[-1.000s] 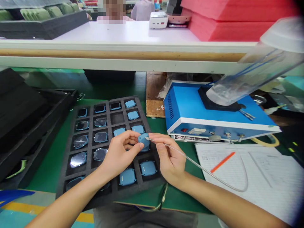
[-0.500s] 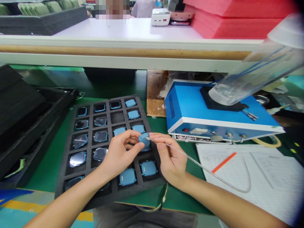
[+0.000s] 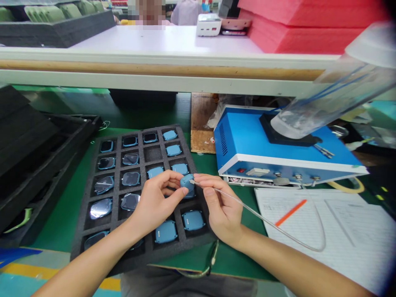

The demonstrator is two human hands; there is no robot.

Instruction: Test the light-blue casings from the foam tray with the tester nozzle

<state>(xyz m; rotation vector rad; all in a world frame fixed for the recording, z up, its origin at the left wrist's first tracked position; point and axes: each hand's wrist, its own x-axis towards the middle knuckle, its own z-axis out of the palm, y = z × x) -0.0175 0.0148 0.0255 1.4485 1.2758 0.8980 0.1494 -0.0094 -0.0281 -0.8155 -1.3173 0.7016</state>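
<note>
My left hand holds a small blue watch case between thumb and fingers, above a black foam tray. Pinched in my right hand is the end of a thin clear tube, its tip touching or very near the right edge of the case. The tube loops right over the papers and up toward the blue machine. In the tray's compartments lie several dark-screened watch faces on the left and several blue cases on the right. One compartment in the second row holds nothing.
Lined papers with an orange strip lie at right. A clear cylinder stands on the machine. Stacked black foam trays are at left. The shelf ahead holds red foam and a white device. A person is beyond it.
The view has shifted very slightly. Both hands keep nearly the same pose, with the case and the tube end still held together.
</note>
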